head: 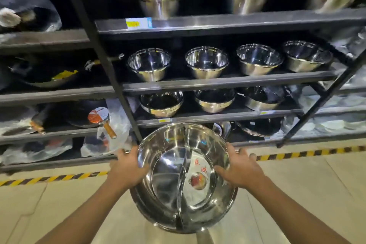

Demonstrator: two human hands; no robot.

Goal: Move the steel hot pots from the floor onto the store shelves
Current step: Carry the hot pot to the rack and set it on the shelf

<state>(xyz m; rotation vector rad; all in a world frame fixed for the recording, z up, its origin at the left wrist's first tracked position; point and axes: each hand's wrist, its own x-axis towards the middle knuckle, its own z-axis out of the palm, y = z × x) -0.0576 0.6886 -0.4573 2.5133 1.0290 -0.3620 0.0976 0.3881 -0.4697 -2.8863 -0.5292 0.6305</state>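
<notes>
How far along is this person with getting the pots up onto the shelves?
Done: I can't tell which shelved items were just placed; the middle shelf already holds a row of steel bowls. In hand: a divided hot pot, with the left hand and right hand each in a grip on its rim, in front of the lowest shelves. Left: shelving this pot; at least one more seems stacked beneath it.

Hot pot (184,180) between both hands (one each side), shelves (227,82) of bowls (207,63) behind
</notes>
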